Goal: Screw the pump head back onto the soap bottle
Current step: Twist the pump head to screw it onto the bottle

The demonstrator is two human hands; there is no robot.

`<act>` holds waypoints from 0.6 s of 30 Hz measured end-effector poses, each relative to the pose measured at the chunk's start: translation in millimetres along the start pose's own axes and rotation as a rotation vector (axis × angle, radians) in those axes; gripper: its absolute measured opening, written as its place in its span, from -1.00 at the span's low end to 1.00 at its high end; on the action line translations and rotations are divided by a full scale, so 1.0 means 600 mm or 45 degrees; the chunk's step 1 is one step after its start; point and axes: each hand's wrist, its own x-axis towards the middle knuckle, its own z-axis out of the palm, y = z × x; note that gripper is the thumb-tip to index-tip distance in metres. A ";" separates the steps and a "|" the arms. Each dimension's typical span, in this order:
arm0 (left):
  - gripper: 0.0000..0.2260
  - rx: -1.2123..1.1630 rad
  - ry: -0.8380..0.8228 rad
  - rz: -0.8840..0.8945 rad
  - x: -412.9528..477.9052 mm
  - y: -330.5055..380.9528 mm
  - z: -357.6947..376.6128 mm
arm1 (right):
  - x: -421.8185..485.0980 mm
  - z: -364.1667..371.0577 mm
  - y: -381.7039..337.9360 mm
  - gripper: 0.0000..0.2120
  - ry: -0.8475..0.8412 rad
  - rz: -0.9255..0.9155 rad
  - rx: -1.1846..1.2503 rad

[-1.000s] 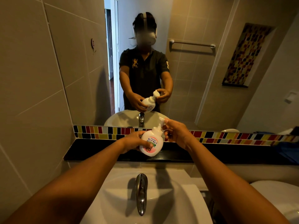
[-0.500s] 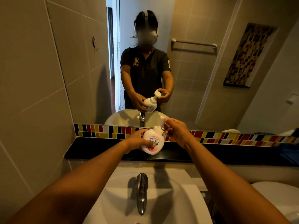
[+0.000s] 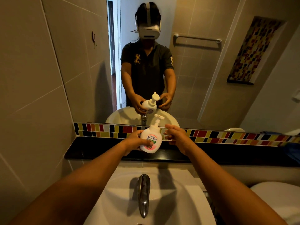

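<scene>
While hands hold soap bottle, faucet sits below, seemingly clear.

Both bare forearms reach forward, converging toward the middle. Left hand curled, fingers wrapped round the front of the soap bottle, thumb behind, wrist about level. Right hand just beside the bottle's right side, not touching, fingers spread and loosely bent, palm facing left, wrist bent slightly down. Both elbows out of frame.
</scene>
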 end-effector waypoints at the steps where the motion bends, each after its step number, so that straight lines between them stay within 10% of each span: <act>1: -0.50 -0.016 0.010 0.000 0.002 -0.003 -0.001 | 0.003 -0.001 0.012 -0.59 -0.029 0.031 -0.096; 18: -0.42 0.066 0.022 -0.039 0.079 -0.063 -0.020 | 0.075 0.038 0.103 -0.48 -0.180 -0.025 -0.451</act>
